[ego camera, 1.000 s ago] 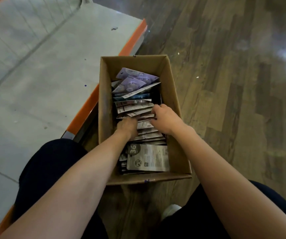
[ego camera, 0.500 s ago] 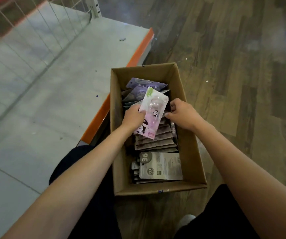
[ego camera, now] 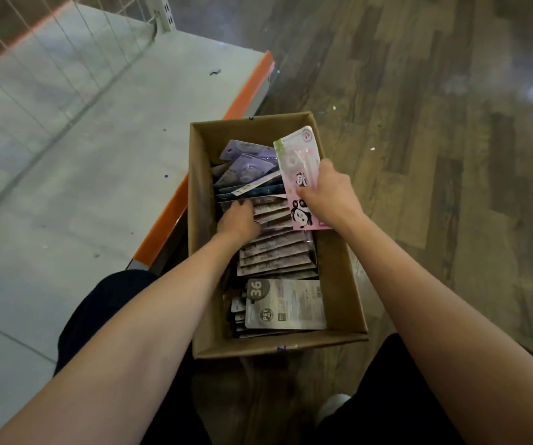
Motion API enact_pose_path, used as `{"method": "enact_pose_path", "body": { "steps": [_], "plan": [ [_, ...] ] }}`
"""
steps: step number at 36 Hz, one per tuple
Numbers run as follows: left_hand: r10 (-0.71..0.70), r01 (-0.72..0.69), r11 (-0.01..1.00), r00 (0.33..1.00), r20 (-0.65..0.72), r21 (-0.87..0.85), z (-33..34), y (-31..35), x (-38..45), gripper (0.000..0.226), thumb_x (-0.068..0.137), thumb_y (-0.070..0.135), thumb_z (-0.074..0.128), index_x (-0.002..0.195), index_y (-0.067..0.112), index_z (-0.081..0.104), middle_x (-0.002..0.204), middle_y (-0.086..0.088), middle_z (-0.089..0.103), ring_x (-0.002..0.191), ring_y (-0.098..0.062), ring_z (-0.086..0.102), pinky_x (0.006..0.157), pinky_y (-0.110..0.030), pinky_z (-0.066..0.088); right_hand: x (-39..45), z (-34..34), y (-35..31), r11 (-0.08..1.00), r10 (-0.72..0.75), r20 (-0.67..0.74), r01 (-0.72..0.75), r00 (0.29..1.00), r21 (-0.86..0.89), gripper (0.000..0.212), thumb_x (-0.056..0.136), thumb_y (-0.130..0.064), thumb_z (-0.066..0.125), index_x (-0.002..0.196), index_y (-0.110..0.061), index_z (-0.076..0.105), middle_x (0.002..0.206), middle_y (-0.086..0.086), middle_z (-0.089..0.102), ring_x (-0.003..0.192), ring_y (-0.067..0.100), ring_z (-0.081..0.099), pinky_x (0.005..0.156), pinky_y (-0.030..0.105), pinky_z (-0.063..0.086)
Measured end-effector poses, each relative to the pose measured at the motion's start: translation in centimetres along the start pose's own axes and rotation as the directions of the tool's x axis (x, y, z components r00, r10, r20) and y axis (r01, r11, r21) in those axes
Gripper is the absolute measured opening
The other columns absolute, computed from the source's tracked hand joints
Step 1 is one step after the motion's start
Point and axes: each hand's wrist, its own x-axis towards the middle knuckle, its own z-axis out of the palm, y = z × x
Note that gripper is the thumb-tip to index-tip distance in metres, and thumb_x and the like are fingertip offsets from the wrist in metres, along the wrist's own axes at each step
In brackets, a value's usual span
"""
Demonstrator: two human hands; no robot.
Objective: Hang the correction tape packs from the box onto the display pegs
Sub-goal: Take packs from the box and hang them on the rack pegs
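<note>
Box (ego camera: 339, 284) sits on the floor, full of packs. Right hand (ego camera: 329, 194) pinches a pink pack (ego camera: 300, 162) above it; left hand (ego camera: 238, 221) digs into the row, fingers hidden. Loose grip could drop it.

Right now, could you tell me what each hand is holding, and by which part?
The right hand grips the pink panda pack at its right edge, about midway. The left hand reaches into the packs in the box; its grip is hidden.
</note>
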Motion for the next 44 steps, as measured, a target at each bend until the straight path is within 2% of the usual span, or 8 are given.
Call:
{"method": "enact_pose_path", "body": {
  "steps": [10, 13, 16, 20, 27, 37, 41, 44],
  "plan": [
    [0.135, -0.063, 0.901, 0.981, -0.140, 0.429, 2.5, 0.5, 0.5, 0.035, 0.096, 0.027, 0.049, 0.130, 0.017, 0.055, 0.132, -0.013, 0.050, 0.123, -0.033, 0.041, 0.097, -0.042, 0.039, -0.4, -0.9, 1.2, 0.997, -0.024, 0.011, 0.025, 1.000, -0.072, 0.036, 0.094, -0.026, 0.057, 0.119, -0.006, 0.041, 0.109, 0.014, 0.057, 0.093, 0.031, 0.060, 0.080, 0.043, 0.054],
    [0.184, -0.105, 0.944, 0.954, -0.235, 0.314, 1.5, 1.2, 0.3, 0.028, 0.096, 0.024, 0.048, 0.117, 0.011, 0.062, 0.121, -0.013, 0.058, 0.116, -0.032, 0.048, 0.091, -0.040, 0.041, -0.1, -1.3, 1.6, 1.000, -0.013, -0.008, 0.012, 1.000, -0.011, 0.036, 0.094, -0.026, 0.058, 0.120, -0.008, 0.042, 0.108, 0.011, 0.056, 0.092, 0.027, 0.061, 0.077, 0.041, 0.055],
    [0.142, -0.211, 0.965, 0.920, -0.365, -0.158, -1.1, 2.4, -0.4, 0.013, 0.096, 0.021, 0.053, 0.090, 0.011, 0.059, 0.090, -0.009, 0.060, 0.089, -0.024, 0.057, 0.069, -0.030, 0.041, 0.5, -1.6, 2.0, 0.981, 0.059, 0.008, -0.060, 0.998, 0.185, 0.034, 0.092, -0.025, 0.061, 0.120, -0.012, 0.046, 0.107, 0.006, 0.059, 0.085, 0.018, 0.064, 0.064, 0.031, 0.056],
    [0.061, -0.290, 0.828, 0.897, -0.438, -0.480, -6.1, 2.9, -1.3, 0.016, 0.096, 0.018, 0.053, 0.081, 0.013, 0.055, 0.078, -0.001, 0.060, 0.069, -0.012, 0.053, 0.059, -0.012, 0.038, 1.6, -2.3, 2.4, 0.866, 0.164, 0.022, -0.154, 0.986, 0.475, 0.029, 0.091, -0.022, 0.063, 0.116, -0.013, 0.051, 0.105, 0.009, 0.066, 0.089, 0.024, 0.068, 0.080, 0.045, 0.058],
    [-0.134, -0.183, 0.595, 0.937, -0.322, -0.782, -11.7, 0.9, -1.4, 0.025, 0.091, 0.009, 0.060, 0.070, 0.021, 0.059, 0.070, 0.006, 0.061, 0.059, -0.006, 0.057, 0.056, -0.019, 0.046, 2.3, -3.2, 1.5, 0.583, 0.139, 0.142, -0.197, 0.980, 0.788, 0.021, 0.091, -0.013, 0.062, 0.111, -0.007, 0.060, 0.102, 0.013, 0.072, 0.087, 0.027, 0.072, 0.073, 0.042, 0.059],
    [-0.150, -0.056, 0.372, 0.981, -0.120, -0.927, -12.7, 2.3, -1.7, 0.019, 0.097, 0.010, 0.052, 0.080, 0.012, 0.060, 0.076, -0.004, 0.067, 0.066, -0.016, 0.065, 0.056, -0.026, 0.051, 2.0, -2.2, 0.0, 0.484, 0.022, 0.196, -0.182, 0.980, 0.856, 0.013, 0.095, -0.011, 0.057, 0.108, -0.011, 0.055, 0.096, 0.007, 0.072, 0.077, 0.022, 0.072, 0.061, 0.037, 0.059],
    [-0.106, 0.030, -0.065, 0.994, 0.036, -0.997, -12.9, 2.0, -2.2, 0.024, 0.101, 0.021, 0.046, 0.084, 0.009, 0.057, 0.061, -0.002, 0.070, 0.054, -0.013, 0.068, 0.047, -0.026, 0.054, 2.0, -2.3, 0.0, 0.385, 0.064, 0.163, -0.175, 0.985, 0.906, 0.015, 0.097, -0.013, 0.055, 0.111, -0.008, 0.055, 0.107, 0.012, 0.070, 0.091, 0.027, 0.071, 0.073, 0.043, 0.060],
    [-0.064, 0.003, -0.184, 0.998, 0.015, -0.983, -12.4, 2.2, -2.7, 0.034, 0.100, 0.038, 0.042, 0.089, 0.011, 0.059, 0.072, -0.005, 0.071, 0.066, -0.017, 0.069, 0.055, -0.027, 0.056, 1.8, -1.9, -0.3, 0.280, 0.092, 0.158, -0.177, 0.983, 0.943, 0.021, 0.098, -0.013, 0.052, 0.118, -0.006, 0.054, 0.114, 0.013, 0.068, 0.098, 0.029, 0.069, 0.071, 0.042, 0.061]
  ]
}}
